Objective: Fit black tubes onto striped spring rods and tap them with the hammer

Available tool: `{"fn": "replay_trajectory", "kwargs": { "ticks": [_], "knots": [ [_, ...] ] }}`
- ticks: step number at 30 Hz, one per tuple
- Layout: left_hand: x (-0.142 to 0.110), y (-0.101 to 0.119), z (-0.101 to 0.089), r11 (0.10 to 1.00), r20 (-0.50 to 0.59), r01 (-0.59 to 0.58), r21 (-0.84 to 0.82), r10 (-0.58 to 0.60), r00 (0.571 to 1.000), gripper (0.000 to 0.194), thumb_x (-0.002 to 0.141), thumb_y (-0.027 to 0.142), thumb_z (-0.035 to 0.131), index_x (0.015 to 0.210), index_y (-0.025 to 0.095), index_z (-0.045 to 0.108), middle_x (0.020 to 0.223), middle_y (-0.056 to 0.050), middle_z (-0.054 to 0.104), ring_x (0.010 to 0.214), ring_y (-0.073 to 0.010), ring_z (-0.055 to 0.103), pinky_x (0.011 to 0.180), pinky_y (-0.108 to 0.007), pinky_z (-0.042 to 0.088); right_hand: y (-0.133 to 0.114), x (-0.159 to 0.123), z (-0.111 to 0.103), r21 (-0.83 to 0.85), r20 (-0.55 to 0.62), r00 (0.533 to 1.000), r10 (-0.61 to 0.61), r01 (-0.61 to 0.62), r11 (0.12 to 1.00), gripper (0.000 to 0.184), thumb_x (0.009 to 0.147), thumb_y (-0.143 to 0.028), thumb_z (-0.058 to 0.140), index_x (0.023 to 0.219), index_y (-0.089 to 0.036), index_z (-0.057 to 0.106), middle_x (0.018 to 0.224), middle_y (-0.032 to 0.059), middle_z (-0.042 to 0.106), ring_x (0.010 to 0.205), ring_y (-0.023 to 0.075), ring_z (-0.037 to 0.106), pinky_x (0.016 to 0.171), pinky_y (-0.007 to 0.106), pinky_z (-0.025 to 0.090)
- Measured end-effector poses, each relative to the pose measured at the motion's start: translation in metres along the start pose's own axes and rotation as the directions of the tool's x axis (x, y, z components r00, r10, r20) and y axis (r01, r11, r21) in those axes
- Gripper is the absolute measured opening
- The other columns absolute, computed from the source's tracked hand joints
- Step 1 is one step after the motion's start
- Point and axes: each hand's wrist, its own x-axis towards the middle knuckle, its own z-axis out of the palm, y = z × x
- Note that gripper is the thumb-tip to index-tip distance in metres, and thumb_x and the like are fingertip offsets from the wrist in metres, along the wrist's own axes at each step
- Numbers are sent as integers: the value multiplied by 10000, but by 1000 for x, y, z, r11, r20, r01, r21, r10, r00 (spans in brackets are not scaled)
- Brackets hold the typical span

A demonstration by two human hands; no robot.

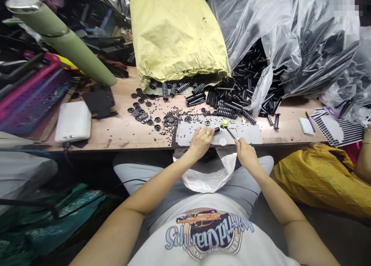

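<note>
My left hand (201, 140) is closed around a black cylindrical piece (216, 130), which pokes out to the right past the fingers. My right hand (245, 152) grips a small hammer (231, 132) by its metal handle. The hammer's head, with a yellow-green face, is just up and right of the black piece; whether they touch I cannot tell. Both hands are over a pale work sheet (249, 134) at the table's front edge, strewn with tiny black parts. Below them, an open white bag (207, 181) rests on my lap.
Black round caps (139, 113) lie left of the sheet. A yellow sack (179, 34) spills ribbed black rollers (227, 110); plastic bags (278, 30) hold black tubes. A white box (73, 121), green cylinder (78, 51) and basket (31, 100) stand left. Another person's arm (364, 158) shows at right.
</note>
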Motion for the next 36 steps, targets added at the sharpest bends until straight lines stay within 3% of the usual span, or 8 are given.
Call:
{"fn": "replay_trajectory", "kwargs": {
  "ticks": [5,10,12,15,20,24,29,36],
  "knots": [
    [2,21,11,1000,43,22,5,-22,999,634,945,378,345,1443,-14,318,1486,-250,350,1430,-323,252,1160,-512,209,-32,-10,-13,205,-166,973,-158,191,960,406,1004,-413,206,977,-192,545,760,71,640,676,204,625,610,263,374],
    [10,17,18,999,2,-13,-50,13,1000,576,920,259,367,1430,-7,342,1463,-253,385,1402,-317,317,1145,-500,267,-56,-10,4,76,163,960,-227,217,973,297,1001,-379,316,985,-197,550,895,103,679,710,224,660,614,276,372],
    [16,13,14,996,-10,37,-80,-38,999,499,919,223,383,1379,37,437,1377,-236,497,1307,-315,454,1075,-484,371,-53,-7,6,25,166,964,-209,208,978,299,1010,-381,300,1025,-204,540,906,91,692,709,221,659,593,268,332],
    [18,16,-2,989,48,117,-95,-113,992,380,902,104,360,1201,74,593,1104,-195,654,1057,-281,614,899,-415,492,-36,0,1,-15,45,990,-135,135,991,340,1017,-405,269,1013,-199,539,852,68,693,695,202,639,572,261,270],
    [15,26,-33,982,197,-65,-178,100,975,216,916,225,478,964,140,671,829,-109,653,816,-232,611,707,-329,497,13,24,2,-147,-73,997,-31,20,989,343,1002,-432,334,973,-183,568,898,75,672,713,179,587,573,270,239],
    [67,18,-31,993,21,33,-110,-31,999,256,929,189,436,1033,127,662,1002,-149,625,954,-254,566,786,-366,469,37,44,17,-219,-133,988,-81,50,974,329,985,-417,392,961,-162,598,964,110,641,873,217,553,651,282,316],
    [137,10,-8,999,146,32,7,-33,989,247,913,195,469,1045,91,649,1161,-196,566,1137,-331,474,889,-449,417,49,76,13,-172,-308,947,-95,42,984,258,974,-313,405,1006,-159,609,1054,116,624,981,247,500,791,329,358],
    [131,-7,-20,997,285,62,44,-72,956,246,901,145,439,1069,74,604,1114,-197,598,1096,-313,512,885,-420,417,102,125,-16,-55,-468,852,235,-293,954,249,907,-174,410,1064,-124,595,1124,167,610,1076,278,479,862,383,376]
  ]
}}
